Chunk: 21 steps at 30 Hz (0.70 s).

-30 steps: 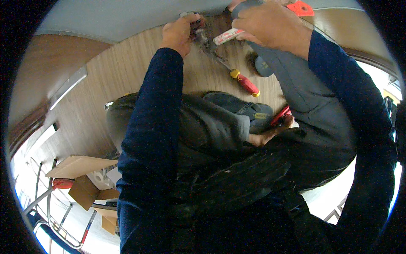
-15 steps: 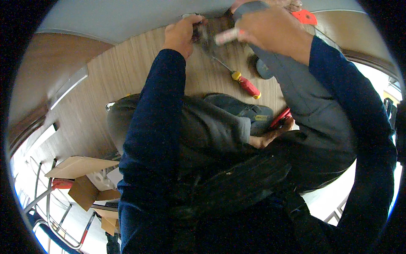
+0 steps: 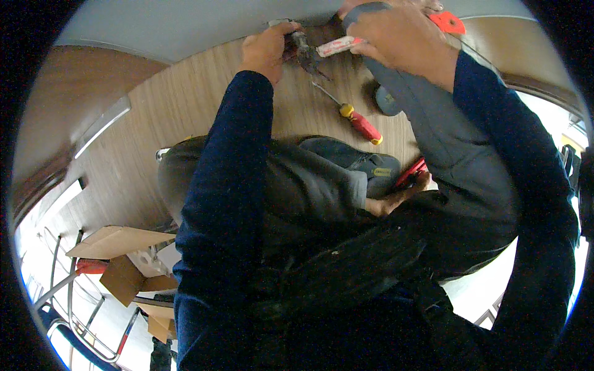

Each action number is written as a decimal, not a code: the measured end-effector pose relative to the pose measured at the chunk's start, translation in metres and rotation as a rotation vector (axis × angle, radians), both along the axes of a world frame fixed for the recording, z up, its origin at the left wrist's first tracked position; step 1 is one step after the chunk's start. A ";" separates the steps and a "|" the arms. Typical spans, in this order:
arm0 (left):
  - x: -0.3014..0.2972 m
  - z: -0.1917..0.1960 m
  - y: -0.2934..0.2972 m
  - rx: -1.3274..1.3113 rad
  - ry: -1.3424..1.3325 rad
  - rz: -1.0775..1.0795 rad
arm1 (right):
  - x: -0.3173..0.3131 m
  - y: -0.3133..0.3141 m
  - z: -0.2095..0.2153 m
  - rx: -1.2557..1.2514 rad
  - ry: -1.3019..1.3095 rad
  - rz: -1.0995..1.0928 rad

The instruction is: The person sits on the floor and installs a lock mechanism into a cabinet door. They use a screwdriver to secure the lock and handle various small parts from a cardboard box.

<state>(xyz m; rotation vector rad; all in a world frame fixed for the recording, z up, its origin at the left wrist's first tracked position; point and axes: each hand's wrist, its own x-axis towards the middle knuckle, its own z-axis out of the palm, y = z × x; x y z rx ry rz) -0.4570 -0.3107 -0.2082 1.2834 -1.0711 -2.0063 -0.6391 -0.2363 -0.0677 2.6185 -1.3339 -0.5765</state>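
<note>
At the top of the head view, my left hand [image 3: 265,51] is closed around a dirty grey metal piece [image 3: 302,46], its dark, ragged end pointing down toward the floor. To its right, my right hand [image 3: 402,38] is closed on a narrow white-and-red tool [image 3: 339,46] whose kind I cannot make out. The tool's white end points left and stops just short of the metal piece. A screwdriver [image 3: 362,123] with a red and yellow handle lies on the wood-look floor below both hands, its shaft slanting up toward the metal piece.
Near my bent legs lie a black sandal [image 3: 346,159] and a red object [image 3: 411,173] beside my foot. A bright orange-red piece [image 3: 447,23] sits at the upper right. A grey panel [image 3: 154,28] borders the far side. At lower left stands an open cardboard box [image 3: 120,278].
The motion blur around my hands has gone, and the tool and metal piece show more sharply. Both hands stay in nearly the same place with their holds kept.
</note>
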 end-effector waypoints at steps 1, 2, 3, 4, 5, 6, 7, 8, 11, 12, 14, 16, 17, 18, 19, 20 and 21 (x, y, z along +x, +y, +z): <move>-0.001 0.007 0.000 0.114 0.034 0.033 | -0.004 0.000 -0.005 0.001 -0.122 -0.038; 0.002 0.002 -0.001 -0.019 -0.043 -0.030 | -0.006 0.001 -0.009 0.016 -0.141 -0.050; 0.008 -0.008 -0.001 -0.153 -0.119 -0.093 | -0.008 0.001 -0.013 0.031 -0.160 -0.062; 0.010 -0.013 0.002 -0.210 -0.134 -0.122 | -0.007 0.000 -0.014 0.046 -0.176 -0.072; 0.011 -0.017 -0.001 -0.279 -0.147 -0.144 | -0.006 -0.001 -0.013 0.009 -0.180 -0.029; 0.011 -0.022 -0.001 -0.272 -0.100 -0.134 | -0.005 -0.004 -0.010 -0.028 -0.183 0.013; 0.012 -0.016 0.001 -0.334 -0.143 -0.177 | -0.004 -0.006 -0.009 -0.061 -0.191 0.053; 0.013 -0.010 0.002 -0.404 -0.186 -0.213 | -0.004 -0.005 -0.011 -0.027 -0.242 -0.006; 0.013 0.003 0.005 -0.455 -0.273 -0.195 | -0.006 -0.006 -0.013 0.043 -0.305 -0.108; 0.004 -0.003 0.002 -0.215 -0.107 -0.010 | -0.007 -0.009 -0.013 0.046 -0.273 -0.095; -0.003 -0.001 0.006 0.030 0.088 0.148 | -0.011 -0.003 -0.012 0.080 -0.230 -0.056; -0.002 -0.013 0.011 -0.044 0.119 0.075 | -0.014 0.003 -0.006 0.157 -0.213 0.009; 0.001 -0.024 0.008 -0.133 0.115 0.034 | -0.008 0.006 -0.002 0.198 -0.167 -0.006; 0.017 -0.068 -0.006 -0.333 0.074 -0.021 | 0.011 0.005 0.008 0.224 -0.124 0.009; 0.015 -0.073 -0.007 -0.368 0.046 -0.061 | 0.014 0.008 0.011 0.263 -0.067 -0.015; 0.007 -0.058 -0.003 -0.403 0.028 -0.112 | 0.007 0.011 0.010 0.263 -0.074 -0.004; 0.000 -0.044 0.011 -0.294 0.001 -0.114 | 0.000 0.014 0.005 0.263 -0.083 0.009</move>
